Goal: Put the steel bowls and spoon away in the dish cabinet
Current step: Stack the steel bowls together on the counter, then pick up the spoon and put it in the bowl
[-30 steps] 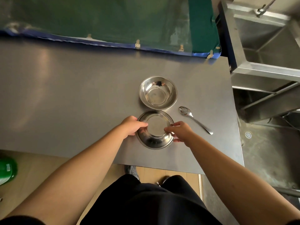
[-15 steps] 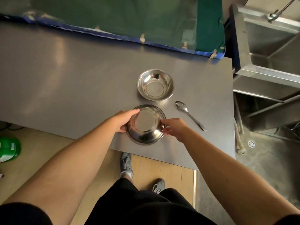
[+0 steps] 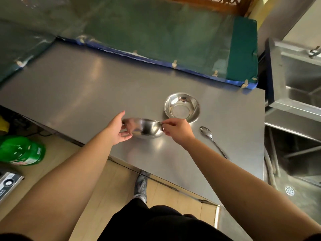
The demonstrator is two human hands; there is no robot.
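A steel bowl [image 3: 147, 128] hangs above the steel table [image 3: 78, 101], seen side-on, held by its rim from both sides. My left hand [image 3: 117, 130] grips its left edge and my right hand [image 3: 177, 130] pinches its right edge. A second steel bowl [image 3: 181, 107] stands upright on the table just beyond my right hand. The steel spoon [image 3: 211, 139] lies on the table to the right of my right hand, bowl end away from me. No dish cabinet is in view.
A green padded board [image 3: 165, 42] with a blue edge lies along the table's far side. A steel sink unit [image 3: 298, 87] stands to the right. On the floor at left sit green bottles [image 3: 20, 150] and a metal appliance [image 3: 8, 185]. My shoe [image 3: 141, 186] shows below the table edge.
Both hands have lifted the near bowl off the table and raised it up and to the left, so it now shows its side. The view has swung left and tilted.
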